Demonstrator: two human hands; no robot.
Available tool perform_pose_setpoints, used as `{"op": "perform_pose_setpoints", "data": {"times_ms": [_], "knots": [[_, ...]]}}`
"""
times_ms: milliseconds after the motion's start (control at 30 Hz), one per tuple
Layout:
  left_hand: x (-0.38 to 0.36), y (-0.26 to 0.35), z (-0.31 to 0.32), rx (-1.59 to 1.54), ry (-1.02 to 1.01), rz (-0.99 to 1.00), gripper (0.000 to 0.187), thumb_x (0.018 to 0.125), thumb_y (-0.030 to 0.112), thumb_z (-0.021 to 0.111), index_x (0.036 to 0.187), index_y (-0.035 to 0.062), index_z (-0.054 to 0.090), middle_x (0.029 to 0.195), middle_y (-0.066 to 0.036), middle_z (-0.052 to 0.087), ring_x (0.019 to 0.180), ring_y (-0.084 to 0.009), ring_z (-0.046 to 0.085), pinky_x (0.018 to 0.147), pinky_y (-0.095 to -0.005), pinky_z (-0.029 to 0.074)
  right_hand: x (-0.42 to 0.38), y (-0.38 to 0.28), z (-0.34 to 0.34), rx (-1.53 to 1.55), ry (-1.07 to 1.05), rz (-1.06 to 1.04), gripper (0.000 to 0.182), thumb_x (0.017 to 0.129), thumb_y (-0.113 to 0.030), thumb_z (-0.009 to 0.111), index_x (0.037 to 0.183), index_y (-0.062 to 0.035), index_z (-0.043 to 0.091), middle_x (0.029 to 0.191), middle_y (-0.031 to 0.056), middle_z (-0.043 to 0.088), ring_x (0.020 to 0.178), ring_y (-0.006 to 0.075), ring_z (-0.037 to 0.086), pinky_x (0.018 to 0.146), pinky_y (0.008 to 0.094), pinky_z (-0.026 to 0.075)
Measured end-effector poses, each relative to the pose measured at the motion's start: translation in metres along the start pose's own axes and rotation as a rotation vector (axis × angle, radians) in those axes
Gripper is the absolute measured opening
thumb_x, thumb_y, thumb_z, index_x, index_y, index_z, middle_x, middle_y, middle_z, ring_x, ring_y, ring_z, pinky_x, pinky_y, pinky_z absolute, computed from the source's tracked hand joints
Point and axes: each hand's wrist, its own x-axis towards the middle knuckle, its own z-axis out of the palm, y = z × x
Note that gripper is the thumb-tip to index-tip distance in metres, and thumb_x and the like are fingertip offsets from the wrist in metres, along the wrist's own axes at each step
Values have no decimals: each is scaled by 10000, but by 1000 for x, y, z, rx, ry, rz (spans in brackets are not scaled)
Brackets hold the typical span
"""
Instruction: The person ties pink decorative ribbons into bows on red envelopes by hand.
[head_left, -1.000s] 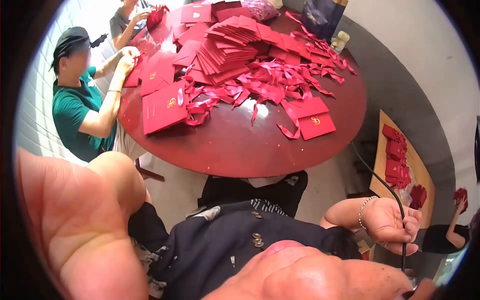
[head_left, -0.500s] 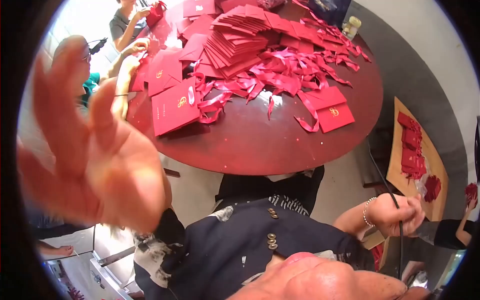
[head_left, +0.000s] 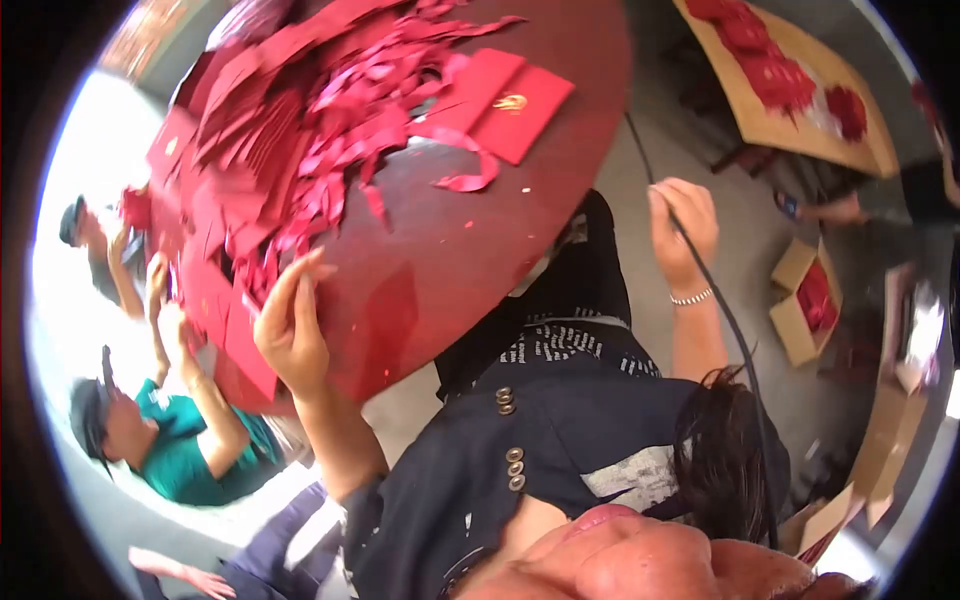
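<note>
My left hand point(head_left: 292, 335) is raised at the near left edge of the round table, its fingers stretched and loosely bent, with nothing visible in them. Just beyond it lie red gift bags point(head_left: 235, 325), partly hidden by the hand. My right hand point(head_left: 686, 232), with a beaded bracelet at the wrist, is closed around a black cable point(head_left: 735, 330) that runs down past my shoulder. A red bag with a gold emblem point(head_left: 520, 103) lies on the table beside a loose pink-red ribbon point(head_left: 465, 181).
The dark red table point(head_left: 460, 260) bears piles of red bags point(head_left: 250, 130) and tangled ribbons point(head_left: 360, 110). At left, a person in green point(head_left: 195, 450) and another person handle red items. A wooden table point(head_left: 800, 120) and an open carton point(head_left: 797, 335) stand at right.
My left hand has come down from close before the camera to the table's edge. My right hand, still on the cable, now appears higher and further left. The view has turned.
</note>
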Motion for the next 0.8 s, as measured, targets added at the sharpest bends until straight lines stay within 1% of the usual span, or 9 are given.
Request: {"op": "perform_pose_setpoints", "data": {"times_ms": [167,233,300,333,400,500,567,633,800], "knots": [[1,13,20,54,-80,-54,227,1004,-32,534,1161,-88,689,1094,-171,748,961,-207,714,894,-314,553,-20,19,-13,124,-9,262,81,973,-17,626,935,32,679,989,136,713,834,216,694,761,305,545],[-11,58,42,-96,-188,-253,196,973,10,576,1101,-77,697,1045,-196,751,935,-237,723,831,-340,576,-27,28,-22,318,34,405,199,1034,-80,560,918,48,660,980,133,712,788,183,693,740,287,554],[-10,92,84,-342,-614,13,242,873,-8,531,1038,-93,685,1008,-226,749,928,-312,732,855,-391,573,-35,45,-22,337,61,458,241,1052,-103,531,919,54,655,977,132,712,778,176,691,738,280,557],[-2,103,103,-288,-941,-10,343,793,-4,500,1068,-105,678,1035,-271,731,980,-394,722,910,-438,555,-38,52,-21,365,84,479,282,1071,-126,502,920,61,650,973,131,713,768,168,689,736,273,559],[-7,104,159,-311,-1216,-110,370,886,9,545,1230,-73,652,1263,-226,678,1215,-350,644,1038,-400,483,-39,64,-23,388,80,497,287,1072,-124,497,916,61,652,958,130,713,753,169,687,732,275,560],[-42,46,235,-197,-1147,-509,400,1030,90,542,1425,23,546,1354,-122,642,1200,-200,628,1019,-319,472,-47,81,-28,413,50,501,302,1070,-120,491,898,64,657,914,128,712,726,173,681,711,282,556],[-77,-19,282,-481,-721,-833,613,1037,168,588,1572,55,311,1476,-133,530,1183,-243,635,1007,-371,484,-50,94,-37,410,28,489,311,1068,-118,489,886,67,661,885,127,711,714,176,677,694,287,553],[-73,-40,318,-570,-430,-1113,702,1029,229,621,1587,37,239,1475,-159,503,1200,-240,635,1015,-360,479,-57,105,-49,380,20,476,343,1065,-128,483,859,74,669,836,131,706,687,179,666,659,293,540],[-48,-116,382,-685,-193,-1212,750,1013,341,637,1582,50,245,1499,-188,447,1258,-282,599,1079,-381,455,-80,121,-68,418,-12,490,312,1041,-98,510,832,64,676,775,131,690,649,181,655,617,285,520]]}}
